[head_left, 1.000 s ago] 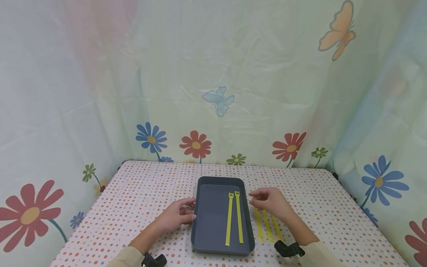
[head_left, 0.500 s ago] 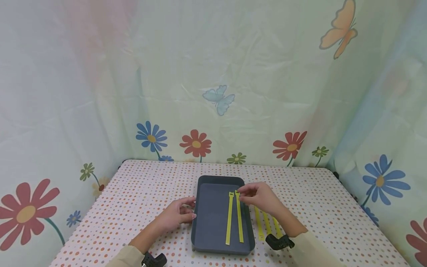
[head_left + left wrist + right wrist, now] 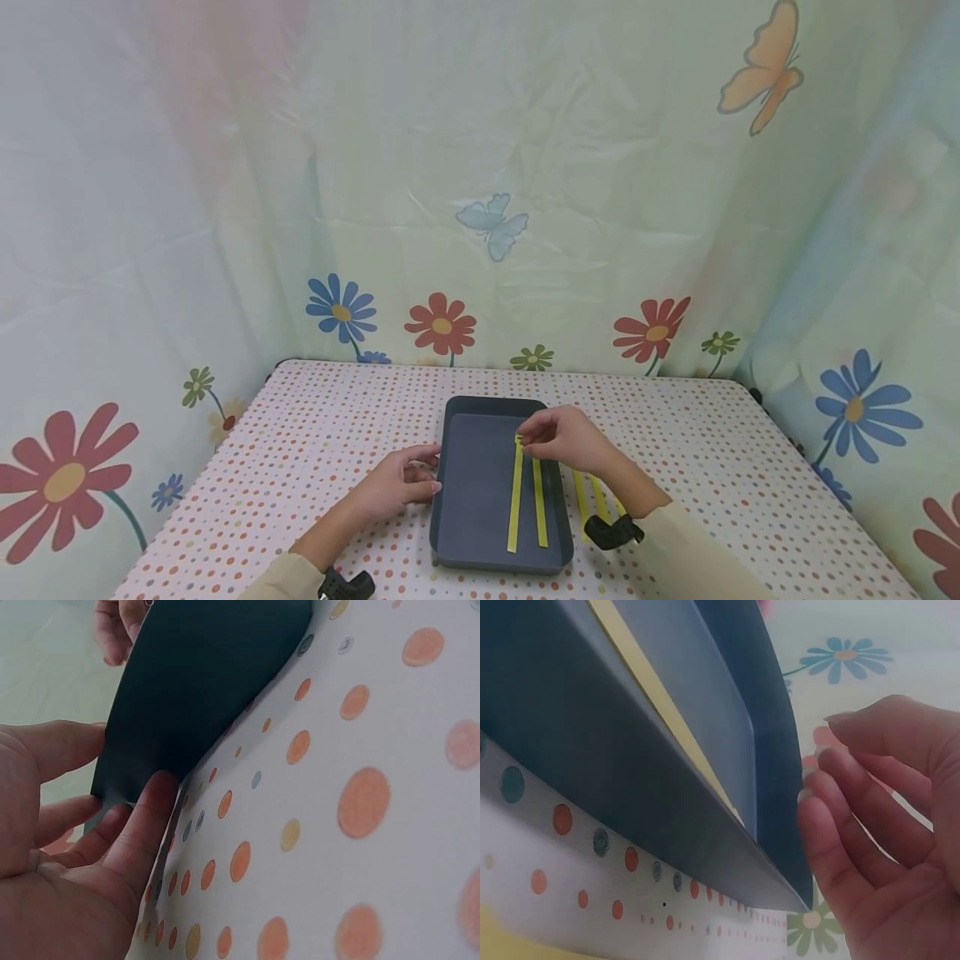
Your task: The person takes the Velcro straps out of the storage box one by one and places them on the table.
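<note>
A dark grey rectangular tray (image 3: 476, 492) stands on the table, with two flat yellow cable straps with slotted heads inside: a left strap (image 3: 515, 508) and a right strap (image 3: 541, 508), both lengthwise. My left hand (image 3: 393, 483) rests against the tray's left side; in the left wrist view its fingertips (image 3: 157, 791) touch the outer wall. Over the tray's upper right part is my right hand (image 3: 566, 437), fingers loosely bent near the left strap's head and covering the right strap's head. Nothing shows between those fingers (image 3: 825, 825) in the right wrist view.
Several more yellow straps (image 3: 581, 496) lie on the table right of the tray, partly behind the right forearm. A dotted cloth (image 3: 360, 417) covers the table. A curtain (image 3: 600, 167) with flowers and butterflies hangs behind and at both sides.
My right hand has moved left from above the straps on the table, past the right strap's head, to the left strap's head. The left hand and the tray stay put.
</note>
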The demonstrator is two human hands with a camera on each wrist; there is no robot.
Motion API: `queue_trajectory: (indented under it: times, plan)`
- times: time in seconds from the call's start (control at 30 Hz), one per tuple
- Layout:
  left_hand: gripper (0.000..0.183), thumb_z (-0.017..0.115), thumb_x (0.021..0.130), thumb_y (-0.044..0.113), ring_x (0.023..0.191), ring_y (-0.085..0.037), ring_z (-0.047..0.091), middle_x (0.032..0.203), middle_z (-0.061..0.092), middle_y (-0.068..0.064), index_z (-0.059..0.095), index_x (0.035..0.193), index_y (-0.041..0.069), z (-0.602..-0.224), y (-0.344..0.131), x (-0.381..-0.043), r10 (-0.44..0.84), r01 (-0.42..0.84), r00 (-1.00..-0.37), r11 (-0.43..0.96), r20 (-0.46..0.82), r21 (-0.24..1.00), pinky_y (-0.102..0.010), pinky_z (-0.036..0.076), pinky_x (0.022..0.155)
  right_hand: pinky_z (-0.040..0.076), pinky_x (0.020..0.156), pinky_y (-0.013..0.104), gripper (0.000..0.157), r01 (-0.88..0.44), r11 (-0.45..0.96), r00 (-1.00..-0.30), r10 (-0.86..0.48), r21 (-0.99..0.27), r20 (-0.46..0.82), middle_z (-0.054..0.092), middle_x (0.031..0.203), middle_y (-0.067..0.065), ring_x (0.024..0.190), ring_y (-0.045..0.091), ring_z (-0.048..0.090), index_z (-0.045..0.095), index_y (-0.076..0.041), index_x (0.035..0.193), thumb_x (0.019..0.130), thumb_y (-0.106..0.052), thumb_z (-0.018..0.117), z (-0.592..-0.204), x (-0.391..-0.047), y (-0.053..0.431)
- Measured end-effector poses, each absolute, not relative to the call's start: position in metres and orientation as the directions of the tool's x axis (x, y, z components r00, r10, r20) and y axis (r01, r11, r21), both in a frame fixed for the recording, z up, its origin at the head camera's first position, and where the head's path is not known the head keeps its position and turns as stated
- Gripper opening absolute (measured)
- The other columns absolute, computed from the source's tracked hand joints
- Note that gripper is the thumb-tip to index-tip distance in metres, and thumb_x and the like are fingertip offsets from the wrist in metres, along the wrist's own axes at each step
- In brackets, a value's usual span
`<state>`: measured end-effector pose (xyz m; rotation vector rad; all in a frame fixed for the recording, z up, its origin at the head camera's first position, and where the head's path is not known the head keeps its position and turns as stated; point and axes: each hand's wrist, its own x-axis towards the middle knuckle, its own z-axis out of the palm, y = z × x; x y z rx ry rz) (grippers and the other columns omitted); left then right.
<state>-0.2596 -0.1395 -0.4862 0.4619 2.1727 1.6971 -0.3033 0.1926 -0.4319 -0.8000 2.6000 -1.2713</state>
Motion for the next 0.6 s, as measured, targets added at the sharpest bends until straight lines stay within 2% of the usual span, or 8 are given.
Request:
queue_trajectory:
  times: [0.23,0.37,0.5,0.6]
  plan:
    - [0.066,0.07,0.097,0.013,0.107,-0.017,0.067,0.14,0.057,-0.022,0.04,0.154,-0.002,-0.487,-0.139,-0.26,0.458,0.043,-0.886,0.225,-0.067,0.973,-0.028,0.06,0.084,0.059,0.075,0.021,0.023,-0.461,0.505,-0.791,-0.607,-0.73,0.08,0.077,0.104,0.017,0.087,0.015,0.072,0.076,0.001,0.11,0.087,-0.005,0.079,-0.435,-0.313,0.191]
    - [0.066,0.07,0.097,0.012,0.105,-0.017,0.067,0.14,0.056,-0.022,0.04,0.154,-0.003,-0.487,-0.139,-0.26,0.458,0.043,-0.886,0.223,-0.066,0.974,-0.028,0.06,0.083,0.059,0.078,0.023,0.022,-0.498,0.508,-0.752,-0.657,-0.703,0.057,0.077,0.106,0.017,0.091,0.022,0.074,0.077,0.0,0.108,0.086,-0.003,0.08,-0.435,-0.318,0.189]
    - [0.066,0.071,0.097,0.013,0.105,-0.017,0.067,0.139,0.057,-0.021,0.04,0.154,-0.002,-0.487,-0.138,-0.26,0.452,0.042,-0.889,0.233,-0.07,0.972,-0.027,0.059,0.081,0.062,0.085,0.034,0.022,-0.532,0.507,-0.705,-0.709,-0.678,0.022,0.077,0.108,0.016,0.1,0.031,0.074,0.077,-0.002,0.108,0.085,-0.003,0.08,-0.433,-0.322,0.186]
    - [0.065,0.07,0.097,0.013,0.105,-0.017,0.067,0.139,0.057,-0.02,0.041,0.154,-0.001,-0.487,-0.138,-0.261,0.442,0.041,-0.894,0.251,-0.076,0.967,-0.027,0.058,0.081,0.062,0.09,0.043,0.022,-0.55,0.504,-0.668,-0.744,-0.666,-0.012,0.076,0.108,0.013,0.103,0.032,0.073,0.078,-0.004,0.107,0.085,-0.002,0.08,-0.432,-0.325,0.184]
